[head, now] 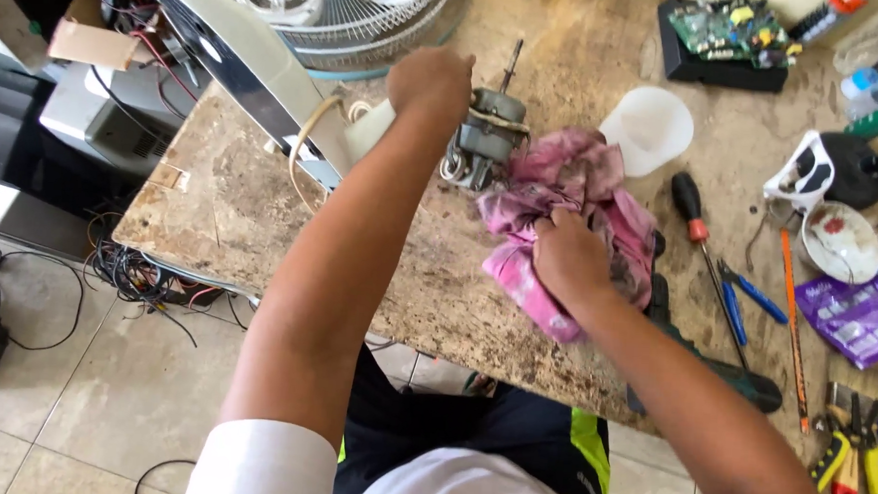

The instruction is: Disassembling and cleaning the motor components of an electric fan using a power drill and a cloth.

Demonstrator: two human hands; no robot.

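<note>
Pink rag (572, 199) under right hand (569, 259), beside motor (490, 134).

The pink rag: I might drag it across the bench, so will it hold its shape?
Probably not. The pink rag lies crumpled in loose folds under the right hand, so it looks floppy and light. Its dark stains suggest grease, perhaps slightly slick.

Person, head-camera view. Left hand (430, 81) and right hand (571, 259): both bare, no gloves, rings or watch visible. Forearms bare along full visible length. White short sleeve (262, 463) covers left upper arm; white shirt front (466, 489) at bottom edge. Dark navy shorts (450, 428) below, with fluorescent yellow-green side panel (589, 450) on right leg.
</note>
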